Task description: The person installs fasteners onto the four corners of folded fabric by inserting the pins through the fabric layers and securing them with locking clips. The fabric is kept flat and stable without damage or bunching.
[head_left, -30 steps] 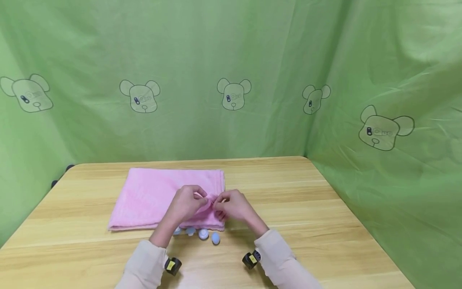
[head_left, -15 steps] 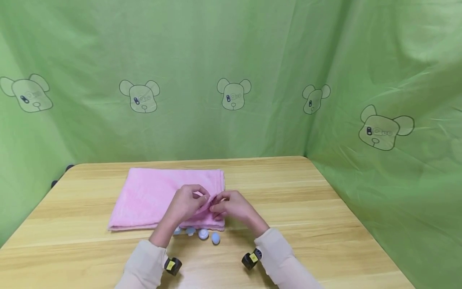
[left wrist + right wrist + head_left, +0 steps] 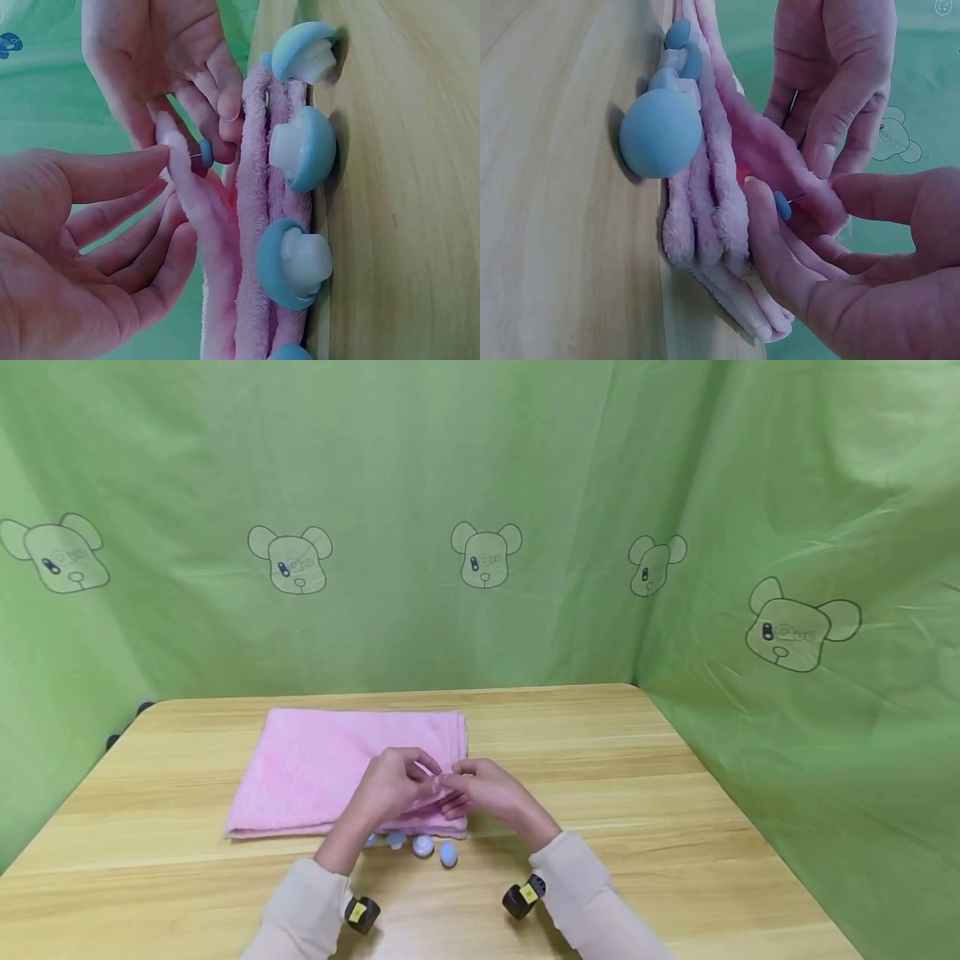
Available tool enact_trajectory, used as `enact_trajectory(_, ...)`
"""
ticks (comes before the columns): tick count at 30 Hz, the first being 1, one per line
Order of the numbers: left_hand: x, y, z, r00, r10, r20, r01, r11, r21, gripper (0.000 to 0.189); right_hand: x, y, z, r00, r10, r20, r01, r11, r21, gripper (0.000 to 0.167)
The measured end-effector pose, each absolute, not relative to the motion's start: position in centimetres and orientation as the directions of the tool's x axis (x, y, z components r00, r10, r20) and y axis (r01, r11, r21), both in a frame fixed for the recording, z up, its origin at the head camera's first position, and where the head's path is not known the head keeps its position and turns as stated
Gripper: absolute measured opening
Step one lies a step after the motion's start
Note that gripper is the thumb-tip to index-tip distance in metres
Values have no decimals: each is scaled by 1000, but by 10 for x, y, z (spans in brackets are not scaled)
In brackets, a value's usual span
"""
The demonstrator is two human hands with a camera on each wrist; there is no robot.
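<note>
towel (image 3: 330,772) lying folded on the table (image 3: 675,827) | we are pinching up its near-right edge with left hand (image 3: 392,787) | right hand (image 3: 480,789) is pressing a pin (image 3: 205,152) sideways into that fold | hands meeting, right nearer the pin | pin shaft pointing leftward

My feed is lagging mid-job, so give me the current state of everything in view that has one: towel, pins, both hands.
pink towel: folded, flat on the table, near top layer lifted.
blue-headed pin: pinched at the lifted towel edge, shaft pointing into it.
mushroom-shaped clips: in a row against the towel's near edge.
left hand: pinches the lifted layer.
right hand: holds the pin.
</note>
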State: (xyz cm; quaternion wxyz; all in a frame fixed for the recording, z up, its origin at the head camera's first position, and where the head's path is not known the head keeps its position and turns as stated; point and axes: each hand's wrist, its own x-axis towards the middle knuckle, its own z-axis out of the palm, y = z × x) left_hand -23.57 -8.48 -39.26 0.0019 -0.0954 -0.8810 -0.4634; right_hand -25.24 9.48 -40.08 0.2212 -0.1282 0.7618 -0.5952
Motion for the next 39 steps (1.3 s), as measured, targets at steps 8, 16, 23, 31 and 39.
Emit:
enact_trajectory(8, -238, -86, -395, -982, 179, 57, 148, 553, 820, 18, -252, 93, -404, -887, -423, -187, 84, 249, -965, 10)
enact_trajectory(16, -238, -87, -396, -980, 194, 34, 139, 563, 815, 18, -252, 92, -407, -905, -388, -173, 89, 226, -970, 11)
enact_trajectory(23, -237, -87, -395, -981, 194, 27, 135, 570, 810, 19, -253, 92, -408, -913, -375, -161, 92, 196, -976, 15)
enact_trajectory(31, -237, -86, -393, -981, 192, 37, 147, 599, 787, 11, -253, 93, -410, -921, -363, -143, 66, 217, -974, 22)
enact_trajectory(39, -221, -77, -379, -960, 263, 97, 256, 687, 680, 16, -255, 94, -413, -923, -360, -132, 53, 220, -974, 22)
